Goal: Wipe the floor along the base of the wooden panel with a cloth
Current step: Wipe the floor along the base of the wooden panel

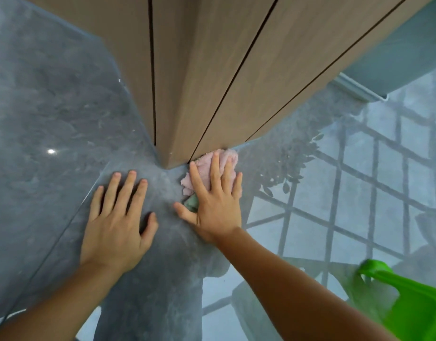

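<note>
A pink fluffy cloth (204, 168) with a green patch lies on the glossy grey floor (52, 119), pushed against the foot of the wooden panel (212, 70) just right of its corner. My right hand (215, 200) lies flat on the cloth with fingers spread, pressing it down; most of the cloth is hidden under the palm. To its left, my left hand (118, 217) rests flat on the bare floor, fingers apart, holding nothing.
The wooden panel has dark vertical grooves and rises from a corner at mid-frame. A bright green plastic object (408, 299) sits at the lower right. A pale baseboard (359, 91) runs at the upper right. The floor reflects a window grid and leaves.
</note>
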Available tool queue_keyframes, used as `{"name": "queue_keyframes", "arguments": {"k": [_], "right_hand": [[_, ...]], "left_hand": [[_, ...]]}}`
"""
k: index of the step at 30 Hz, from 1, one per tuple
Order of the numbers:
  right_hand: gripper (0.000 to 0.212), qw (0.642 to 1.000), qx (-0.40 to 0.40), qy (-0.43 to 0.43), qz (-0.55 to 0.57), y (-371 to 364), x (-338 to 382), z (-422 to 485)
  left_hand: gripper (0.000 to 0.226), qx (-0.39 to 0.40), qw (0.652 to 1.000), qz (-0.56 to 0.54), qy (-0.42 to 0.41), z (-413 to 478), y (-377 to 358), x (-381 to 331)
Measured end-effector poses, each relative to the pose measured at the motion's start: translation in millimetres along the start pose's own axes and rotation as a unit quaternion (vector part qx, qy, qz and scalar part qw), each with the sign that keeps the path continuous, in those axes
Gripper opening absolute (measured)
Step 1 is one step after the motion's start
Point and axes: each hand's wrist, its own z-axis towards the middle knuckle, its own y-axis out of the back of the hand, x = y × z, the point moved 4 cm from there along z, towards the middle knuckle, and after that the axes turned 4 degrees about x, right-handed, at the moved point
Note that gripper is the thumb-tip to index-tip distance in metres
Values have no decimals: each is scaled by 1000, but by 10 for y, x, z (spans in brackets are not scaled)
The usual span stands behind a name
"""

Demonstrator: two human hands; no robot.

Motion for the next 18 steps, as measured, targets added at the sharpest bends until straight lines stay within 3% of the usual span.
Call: {"name": "queue_keyframes", "arguments": {"k": [4,7,10,15,18], "right_hand": [[83,999,14,21,-36,75,-507,6],[81,995,17,-96,-12,211,-959,120],[84,983,24,-179,28,294,-860,222],[104,992,55,-50,98,22,542,-45],[100,991,71,-18,112,18,784,-99]], "left_hand": [[68,3,1000,-7,-3,-8,50,-6],[67,-4,1000,-4,3,3,48,-13],[67,-2,1000,5,-3,8,48,-9],[73,28,1000,-14,0,-1,56,3],[75,32,999,-16,-2,-19,51,20]]}}
